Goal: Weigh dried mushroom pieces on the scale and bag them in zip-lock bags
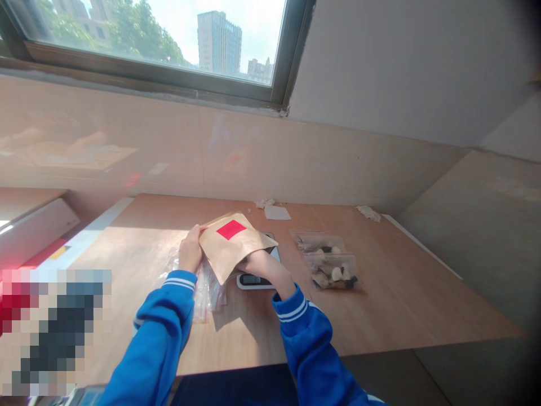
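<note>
We log a high-rise (220, 41) and leafy trees (141, 34) beyond the window frame (147, 70); below, we note crumpled tissue (264, 202) near a white paper sheet (278, 213).

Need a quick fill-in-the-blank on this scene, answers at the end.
1. The ____ hand is nearer the scale.
2. The square label on the paper bag is ____.
3. Both sleeves are ____ with white stripes.
4. The scale lies to the ____ of the filled plastic bags.

Missing words: right; red; blue; left.
</note>
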Available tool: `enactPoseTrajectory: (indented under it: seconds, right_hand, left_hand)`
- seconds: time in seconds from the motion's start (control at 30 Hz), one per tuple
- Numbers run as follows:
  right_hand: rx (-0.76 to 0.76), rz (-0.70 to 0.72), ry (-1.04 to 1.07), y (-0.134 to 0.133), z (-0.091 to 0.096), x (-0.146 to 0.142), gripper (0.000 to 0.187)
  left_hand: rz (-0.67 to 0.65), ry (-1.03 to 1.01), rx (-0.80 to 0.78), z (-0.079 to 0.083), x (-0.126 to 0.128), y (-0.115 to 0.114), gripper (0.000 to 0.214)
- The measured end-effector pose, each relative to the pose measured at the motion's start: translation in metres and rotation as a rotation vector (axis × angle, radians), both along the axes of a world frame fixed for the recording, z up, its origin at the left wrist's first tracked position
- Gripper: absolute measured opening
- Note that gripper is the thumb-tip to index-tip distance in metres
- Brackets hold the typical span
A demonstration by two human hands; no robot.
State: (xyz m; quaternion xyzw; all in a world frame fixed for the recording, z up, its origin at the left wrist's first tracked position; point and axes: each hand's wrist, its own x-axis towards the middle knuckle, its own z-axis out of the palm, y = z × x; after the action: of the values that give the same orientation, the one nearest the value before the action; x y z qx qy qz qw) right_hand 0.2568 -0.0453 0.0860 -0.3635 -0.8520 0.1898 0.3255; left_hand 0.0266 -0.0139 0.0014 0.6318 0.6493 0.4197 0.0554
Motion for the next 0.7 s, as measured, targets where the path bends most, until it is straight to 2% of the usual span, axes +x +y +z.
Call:
enactPoseTrajectory:
  seconds: [0.13, 0.3, 0.47, 0.6, 0.7]
  right_hand:
    - [-0.141, 0.082, -0.092, -0.010, 0.011, 0.006, 0.055]
    - [-0.152, 0.137, -0.037, -0.021, 0.031, 0.011, 0.049]
    - [-0.138, 0.003, -0.036, -0.037, 0.050, 0.027, 0.020]
    - [-0.085, -0.085, 0.029, -0.048, 0.057, 0.055, 0.021]
    - [-0.094, -0.168, 0.094, -0.049, 0.048, 0.084, 0.023]
  left_hand:
    - [0.008, -0.003, -0.011, 0.001, 0.000, -0.001, 0.035]
    - [0.019, 0.000, -0.025, 0.002, 0.000, -0.001, 0.035]
    - [0.007, 0.005, -0.017, 0.001, 0.000, 0.000, 0.036]
    - [0.013, -0.003, -0.023, 0.001, 0.000, 0.000, 0.036]
    - [0.009, -0.010, -0.015, 0.000, 0.000, 0.001, 0.037]
